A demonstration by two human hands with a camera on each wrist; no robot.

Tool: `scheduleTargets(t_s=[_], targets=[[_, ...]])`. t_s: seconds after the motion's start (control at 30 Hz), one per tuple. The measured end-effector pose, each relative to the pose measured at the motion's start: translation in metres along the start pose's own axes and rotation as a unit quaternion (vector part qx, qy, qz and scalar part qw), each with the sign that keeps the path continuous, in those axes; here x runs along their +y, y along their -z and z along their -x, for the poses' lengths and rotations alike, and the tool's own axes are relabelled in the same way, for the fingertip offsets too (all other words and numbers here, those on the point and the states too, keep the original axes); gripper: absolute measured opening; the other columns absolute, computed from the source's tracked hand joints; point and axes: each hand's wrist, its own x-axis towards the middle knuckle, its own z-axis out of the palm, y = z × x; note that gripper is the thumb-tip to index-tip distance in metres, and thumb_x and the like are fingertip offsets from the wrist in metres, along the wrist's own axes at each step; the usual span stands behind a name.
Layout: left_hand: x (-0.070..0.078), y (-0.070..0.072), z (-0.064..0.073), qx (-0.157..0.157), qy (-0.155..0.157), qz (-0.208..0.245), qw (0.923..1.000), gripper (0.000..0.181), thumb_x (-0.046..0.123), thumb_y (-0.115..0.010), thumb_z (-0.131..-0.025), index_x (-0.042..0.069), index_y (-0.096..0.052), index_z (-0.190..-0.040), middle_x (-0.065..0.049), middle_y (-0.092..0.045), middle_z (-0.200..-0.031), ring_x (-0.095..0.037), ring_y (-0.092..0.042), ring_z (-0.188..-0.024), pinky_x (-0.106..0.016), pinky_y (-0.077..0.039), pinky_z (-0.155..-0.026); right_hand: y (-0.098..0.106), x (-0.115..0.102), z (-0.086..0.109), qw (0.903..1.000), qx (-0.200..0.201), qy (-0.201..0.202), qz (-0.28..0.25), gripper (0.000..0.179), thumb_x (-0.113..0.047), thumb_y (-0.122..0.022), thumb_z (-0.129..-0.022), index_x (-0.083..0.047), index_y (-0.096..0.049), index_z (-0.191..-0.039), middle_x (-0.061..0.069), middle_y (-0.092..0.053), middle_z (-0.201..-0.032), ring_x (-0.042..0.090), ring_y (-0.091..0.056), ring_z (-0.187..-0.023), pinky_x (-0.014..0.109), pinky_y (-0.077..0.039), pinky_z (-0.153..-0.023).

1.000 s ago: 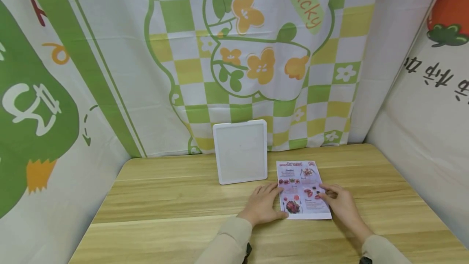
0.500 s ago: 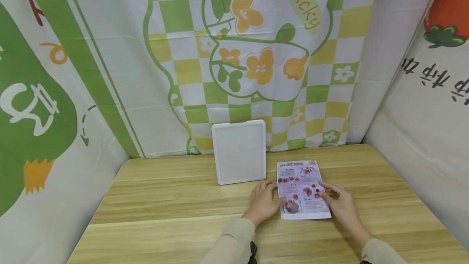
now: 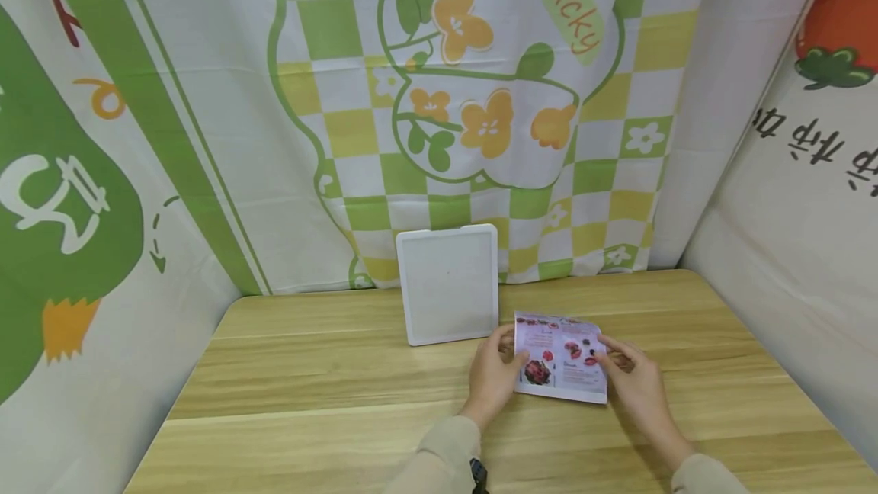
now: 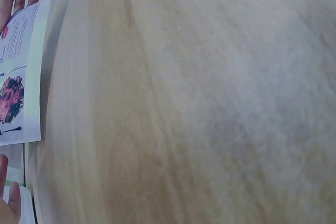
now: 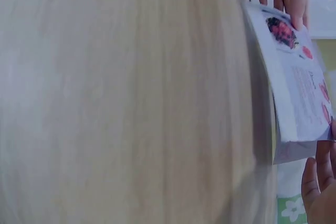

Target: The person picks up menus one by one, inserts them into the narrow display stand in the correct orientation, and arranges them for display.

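A paper menu [image 3: 561, 363] with food pictures is lifted toward me in the head view, its upper part curving back out of sight. The left hand [image 3: 490, 380] pinches its left edge, thumb on the printed face and fingers behind. On the opposite edge, the right hand [image 3: 638, 383] grips it the same way. In the right wrist view, the menu [image 5: 299, 87] is tilted over the table, and a paler flap [image 5: 296, 152] shows behind its near edge. The left wrist view catches only the menu's lower part [image 4: 18, 77] and some fingertips.
Just left of the menu, a white-framed blank board [image 3: 449, 284] leans upright near the back of the wooden table [image 3: 309, 387]. Printed green-and-white cloth [image 3: 480, 136] hangs behind the table, with more cloth at both sides.
The menu lay flat; now its lower part is raised and its top bends back. The left hand has gone from resting at the edge to pinching it, and the right fingers have curled behind it.
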Motion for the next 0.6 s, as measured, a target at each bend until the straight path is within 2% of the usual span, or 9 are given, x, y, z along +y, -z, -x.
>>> scheduleTargets(t_s=[0.17, 0.27, 0.47, 0.6], targets=[[0.005, 0.006, 0.002, 0.006, -0.002, 0.044, 0.999, 0.047, 0.009, -0.078, -0.084, 0.012, -0.062, -0.128, 0.01, -0.061, -0.089, -0.002, -0.053, -0.076, -0.023, -0.046, -0.07, 0.0, -0.013, 0.003, 0.9993, 0.021, -0.019, -0.026, 0.032, -0.004, -0.071, -0.091, 0.002, -0.067, -0.122, 0.016, -0.068, -0.101, -0.004, -0.058, -0.076, 0.012, -0.049, -0.067], [0.008, 0.01, 0.003, 0.008, -0.012, 0.065, 0.9978, 0.048, 0.007, -0.077, -0.084, 0.011, -0.061, -0.129, 0.009, -0.063, -0.091, -0.002, -0.055, -0.077, -0.022, -0.048, -0.071, 0.001, -0.022, 0.004, 0.9985, 0.026, -0.033, -0.035, 0.034, -0.007, -0.072, -0.091, 0.001, -0.066, -0.123, 0.011, -0.068, -0.099, -0.004, -0.058, -0.076, 0.012, -0.049, -0.067], [0.012, 0.021, 0.004, 0.003, -0.032, 0.082, 0.9961, 0.05, 0.006, -0.076, -0.085, 0.01, -0.059, -0.132, 0.005, -0.065, -0.095, -0.006, -0.058, -0.083, -0.022, -0.053, -0.074, 0.004, -0.036, 0.006, 0.9955, 0.027, -0.075, -0.052, 0.039, -0.013, -0.074, -0.091, 0.0, -0.065, -0.126, -0.009, -0.069, -0.09, -0.003, -0.058, -0.074, 0.015, -0.049, -0.063], [0.018, 0.033, 0.005, 0.001, -0.045, 0.085, 0.9953, 0.051, 0.007, -0.076, -0.086, 0.011, -0.058, -0.133, 0.004, -0.066, -0.096, -0.007, -0.059, -0.083, -0.023, -0.053, -0.074, 0.005, -0.044, 0.006, 0.9936, 0.02, -0.087, -0.068, 0.042, -0.016, -0.075, -0.09, -0.002, -0.064, -0.128, -0.01, -0.069, -0.092, -0.003, -0.059, -0.075, 0.015, -0.05, -0.066]])
